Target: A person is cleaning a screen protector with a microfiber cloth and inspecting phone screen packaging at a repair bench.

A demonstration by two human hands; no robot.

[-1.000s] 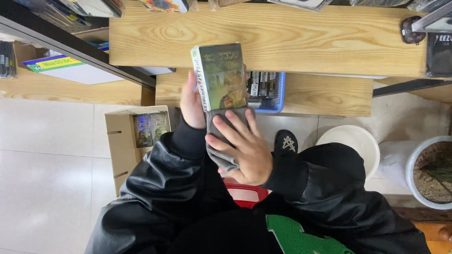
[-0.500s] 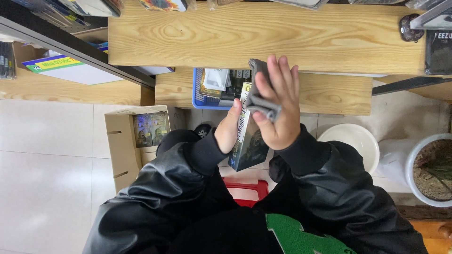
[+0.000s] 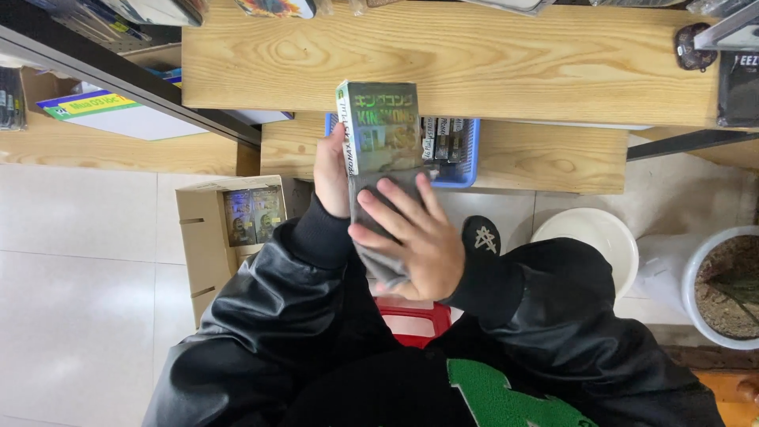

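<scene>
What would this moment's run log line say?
left hand: holds game case | right hand: presses grey cloth on case
</scene>
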